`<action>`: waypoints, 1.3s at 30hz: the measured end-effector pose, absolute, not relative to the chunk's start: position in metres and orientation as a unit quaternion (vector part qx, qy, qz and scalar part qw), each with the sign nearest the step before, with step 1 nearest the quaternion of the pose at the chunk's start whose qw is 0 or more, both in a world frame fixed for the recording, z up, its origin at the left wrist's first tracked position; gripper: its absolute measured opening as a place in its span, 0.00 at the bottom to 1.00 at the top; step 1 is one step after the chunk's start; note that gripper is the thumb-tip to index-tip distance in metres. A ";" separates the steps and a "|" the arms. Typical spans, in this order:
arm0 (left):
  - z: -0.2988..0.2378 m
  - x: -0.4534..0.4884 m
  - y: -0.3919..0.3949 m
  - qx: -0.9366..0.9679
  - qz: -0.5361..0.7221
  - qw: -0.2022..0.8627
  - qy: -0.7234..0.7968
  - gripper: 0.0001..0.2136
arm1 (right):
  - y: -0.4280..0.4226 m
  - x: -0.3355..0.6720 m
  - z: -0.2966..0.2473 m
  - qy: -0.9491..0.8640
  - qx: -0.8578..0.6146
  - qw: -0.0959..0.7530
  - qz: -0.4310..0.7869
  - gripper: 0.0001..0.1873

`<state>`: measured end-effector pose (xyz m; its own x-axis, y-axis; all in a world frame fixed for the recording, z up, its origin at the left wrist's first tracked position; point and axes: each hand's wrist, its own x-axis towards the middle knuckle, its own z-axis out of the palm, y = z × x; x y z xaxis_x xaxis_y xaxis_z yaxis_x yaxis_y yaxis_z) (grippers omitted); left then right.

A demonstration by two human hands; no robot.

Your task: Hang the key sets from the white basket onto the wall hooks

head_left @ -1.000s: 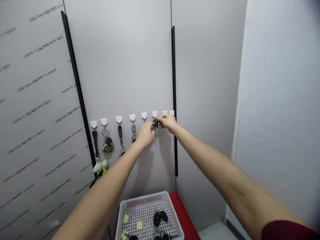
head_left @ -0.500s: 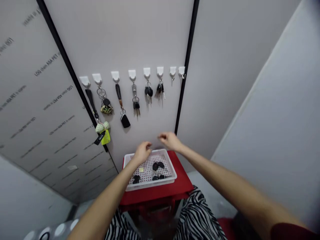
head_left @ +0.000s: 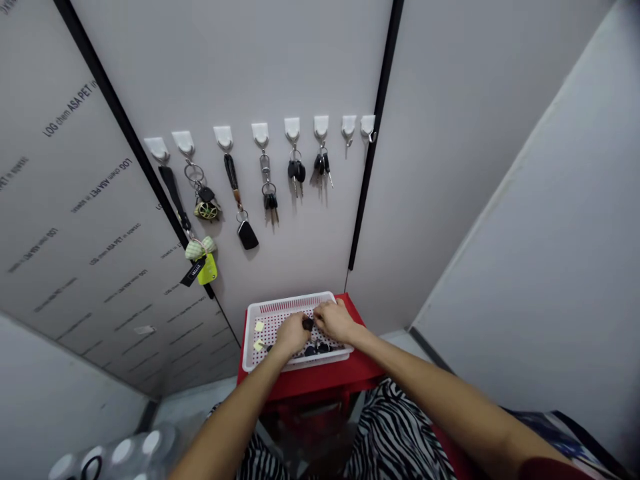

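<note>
A white perforated plastic basket (head_left: 295, 303) stands on a red-topped surface. Inside it, my left hand (head_left: 293, 335) closes on a set of black-headed keys (head_left: 307, 324). From the right, my right hand (head_left: 334, 321) pinches at the same keys, its fingertips partly hidden. Below my hands, more black-headed keys (head_left: 320, 348) lie in the basket near its front rim. Two small pale-yellow squares (head_left: 259, 326) lie at the basket's left. On the wall above, several white hooks (head_left: 292, 127) form a row. Most carry keys or key fobs, such as a black fob (head_left: 247, 235) on a braided strap.
The two rightmost hooks (head_left: 348, 125) bear nothing. A bow and yellow tag (head_left: 207, 268) dangle lowest at the left. Black strips (head_left: 373, 167) run down the wall panels. White-capped bottles (head_left: 123, 452) stand at lower left; the red surface (head_left: 330, 380) is close to my knees.
Both my hands have come down from above the basket's back edge into it and taken hold of the keys. The view has shifted slightly.
</note>
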<state>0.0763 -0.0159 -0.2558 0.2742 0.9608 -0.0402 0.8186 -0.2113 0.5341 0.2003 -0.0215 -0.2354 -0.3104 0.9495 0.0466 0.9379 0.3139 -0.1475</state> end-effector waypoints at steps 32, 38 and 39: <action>-0.145 0.079 0.010 0.757 0.391 0.326 0.409 0.08 | -0.007 0.220 -0.145 -0.548 -0.465 0.506 0.476 0.04; -0.077 0.101 0.013 0.794 0.430 0.160 0.399 0.10 | 0.010 0.243 -0.066 -0.582 -0.472 0.591 0.299 0.06; -0.065 0.107 0.015 0.798 0.435 0.152 0.389 0.11 | 0.014 0.246 -0.051 -0.583 -0.472 0.605 0.269 0.06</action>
